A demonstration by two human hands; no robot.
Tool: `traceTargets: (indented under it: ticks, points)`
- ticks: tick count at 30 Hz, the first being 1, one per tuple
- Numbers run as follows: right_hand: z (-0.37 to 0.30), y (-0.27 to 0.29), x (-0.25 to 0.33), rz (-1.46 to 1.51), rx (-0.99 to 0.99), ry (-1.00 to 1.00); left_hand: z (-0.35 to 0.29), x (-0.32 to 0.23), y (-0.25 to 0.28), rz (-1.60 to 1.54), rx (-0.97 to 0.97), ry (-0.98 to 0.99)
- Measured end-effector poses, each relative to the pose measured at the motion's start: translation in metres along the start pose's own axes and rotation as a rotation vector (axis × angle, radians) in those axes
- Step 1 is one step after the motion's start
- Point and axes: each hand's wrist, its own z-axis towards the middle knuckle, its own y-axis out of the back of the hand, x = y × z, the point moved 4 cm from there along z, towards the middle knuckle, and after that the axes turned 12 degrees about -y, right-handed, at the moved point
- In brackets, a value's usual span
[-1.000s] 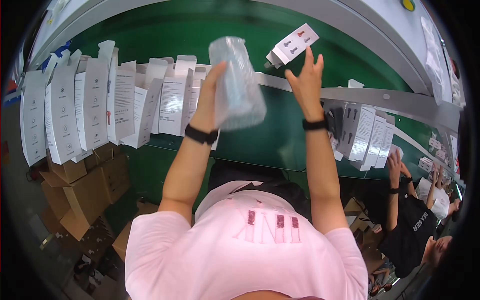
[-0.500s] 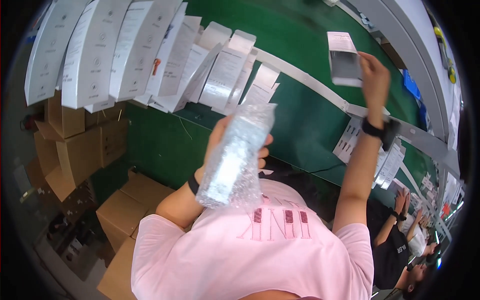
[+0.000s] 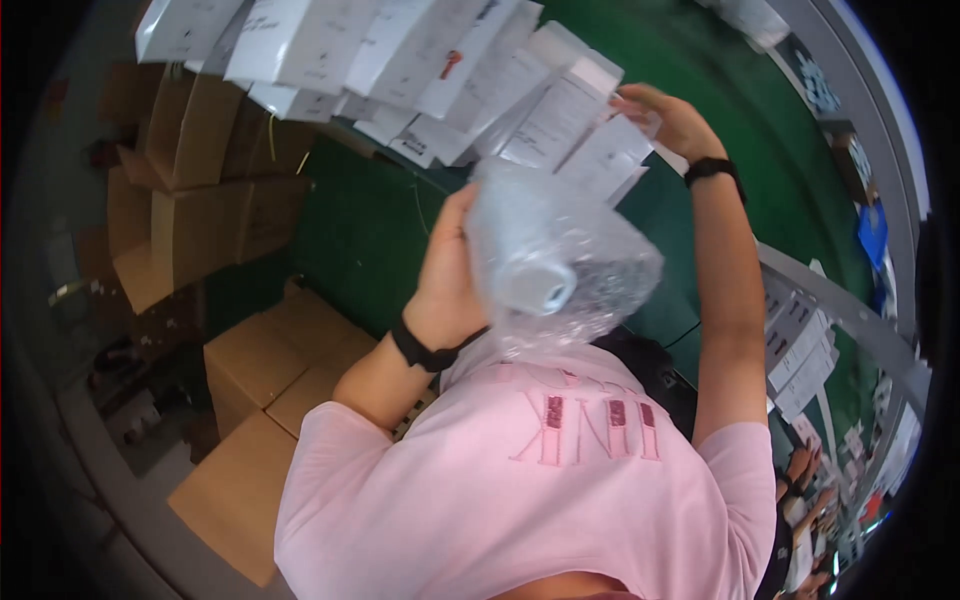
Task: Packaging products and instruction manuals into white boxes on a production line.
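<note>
My left hand [image 3: 452, 265] is closed around a bubble-wrapped bundle [image 3: 570, 260] in front of my chest. Inside the clear wrap is a pale, elongated object with a rounded end and a small opening; its kind I cannot make out. My right hand [image 3: 665, 122] reaches forward to the right end of a row of white cartons. Its fingers are bent at the upper edge of a white carton [image 3: 608, 158] and seem to pinch it. This carton leans beside a taller one with a raised flap [image 3: 590, 72].
More white cartons [image 3: 415, 50] stand along the green table [image 3: 685, 45]. Brown cardboard boxes [image 3: 290, 350] are stacked at my left. A grey metal frame [image 3: 840, 295] crosses on the right, near printed cartons [image 3: 798, 345]. Other people work at the lower right.
My right hand has moved left to the carton row, and the open white box it held is no longer seen in it. The wrapped bundle has tilted, showing its end. The view has shifted.
</note>
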Motion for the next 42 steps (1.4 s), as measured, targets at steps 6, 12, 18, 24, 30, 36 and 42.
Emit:
traceTargets:
  ticks: [6, 12, 18, 24, 30, 36, 42]
  points:
    - [-0.091, -0.027, 0.037, -0.364, -0.505, 0.166, -0.004, 0.009, -0.004, 0.116, 0.075, -0.085]
    - [-0.273, -0.15, 0.047, -0.51, -0.479, 0.879, 0.011, 0.022, -0.027, 0.3, 0.219, -0.092]
    - [-0.314, -0.203, 0.02, -1.075, -0.612, 1.205, 0.021, 0.054, -0.043, 0.226, 0.254, 0.032]
    - [-0.321, -0.177, 0.016, -0.885, -0.689, 1.069, 0.003, 0.059, -0.069, 0.269, 0.194, -0.174]
    - [-0.319, -0.166, 0.017, -0.747, -0.631, 1.052, 0.002, 0.055, -0.074, 0.351, 0.21, -0.34]
    - [-0.325, -0.14, 0.018, -0.605, -0.478, 1.285, 0.008, 0.047, -0.072, 0.281, 0.241, -0.412]
    - [-0.272, -0.134, 0.01, -1.145, -0.53, 0.688, 0.029, 0.064, -0.056, 0.294, 0.198, -0.394]
